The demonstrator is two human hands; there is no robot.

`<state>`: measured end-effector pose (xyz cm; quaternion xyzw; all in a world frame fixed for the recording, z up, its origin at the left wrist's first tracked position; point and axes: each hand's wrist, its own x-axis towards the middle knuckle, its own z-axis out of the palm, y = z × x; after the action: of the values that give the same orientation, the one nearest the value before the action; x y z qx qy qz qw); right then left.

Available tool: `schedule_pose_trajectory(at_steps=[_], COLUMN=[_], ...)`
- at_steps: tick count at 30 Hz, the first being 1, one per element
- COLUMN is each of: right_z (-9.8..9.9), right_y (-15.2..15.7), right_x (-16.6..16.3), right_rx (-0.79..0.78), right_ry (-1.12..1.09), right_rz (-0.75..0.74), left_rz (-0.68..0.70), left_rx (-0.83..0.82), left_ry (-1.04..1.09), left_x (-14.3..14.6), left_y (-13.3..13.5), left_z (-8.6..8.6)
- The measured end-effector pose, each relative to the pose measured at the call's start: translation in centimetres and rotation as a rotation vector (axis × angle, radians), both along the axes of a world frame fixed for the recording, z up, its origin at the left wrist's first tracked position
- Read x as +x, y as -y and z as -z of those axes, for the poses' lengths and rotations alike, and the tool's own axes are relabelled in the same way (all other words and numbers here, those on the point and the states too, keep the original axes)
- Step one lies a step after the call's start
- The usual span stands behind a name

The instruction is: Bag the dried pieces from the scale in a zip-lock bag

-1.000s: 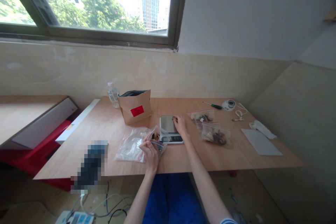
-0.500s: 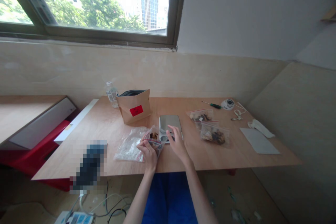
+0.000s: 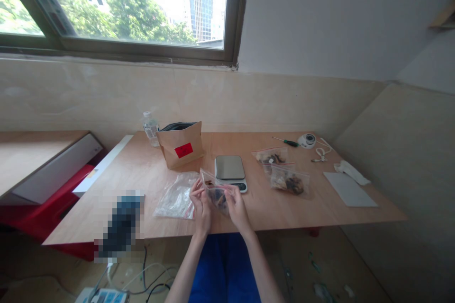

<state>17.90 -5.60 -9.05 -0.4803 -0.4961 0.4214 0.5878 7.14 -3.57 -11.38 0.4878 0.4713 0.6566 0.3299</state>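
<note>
clear zip bag (image 3: 216,192) of dark dried pieces, pinched by left hand (image 3: 201,202) and right hand (image 3: 236,204)

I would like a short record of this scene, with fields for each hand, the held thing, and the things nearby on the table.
left hand: grips the small clear zip bag with dark contents
right hand: grips the same bag's other side
behind bag: flat silver kitchen scale
left of bag: empty clear plastic bags
far side: brown paper bag with red label, clear water bottle
right side: two filled zip bags
surface: light wooden table
</note>
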Motion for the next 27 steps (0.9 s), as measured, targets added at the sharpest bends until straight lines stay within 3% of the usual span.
schedule_pose_trajectory(at_steps=[4,9,12,20,24,27], right_z=[-0.5,-1.3,-1.4,0.7,0.8,0.7], right_y=[0.5,0.6,0.5,0.9,0.8,0.8], right_x=[1.9,3.6,4.4,5.8,5.6,5.6], right_rx=[0.019,-0.006,-0.008,-0.088,-0.096,-0.1], right_ry=[0.071,0.127,0.124,0.097,0.029,0.006], right_rz=[-0.049,-0.145,-0.126,0.165,0.313,0.331], left_rz=[0.047,0.281,0.36,0.18,0.107,0.096], left_rx=[-0.096,-0.224,-0.212,-0.158,-0.16,-0.183], left_ry=[0.081,0.071,0.118,0.262,0.277,0.27], left_x=[-0.8,-1.5,-1.4,-1.3,-1.2,-1.3], left_y=[-0.8,-2.3,-2.7,-2.4,-2.0,-1.7], left_z=[-0.4,-0.6,-0.6,0.0,-0.7,-1.4])
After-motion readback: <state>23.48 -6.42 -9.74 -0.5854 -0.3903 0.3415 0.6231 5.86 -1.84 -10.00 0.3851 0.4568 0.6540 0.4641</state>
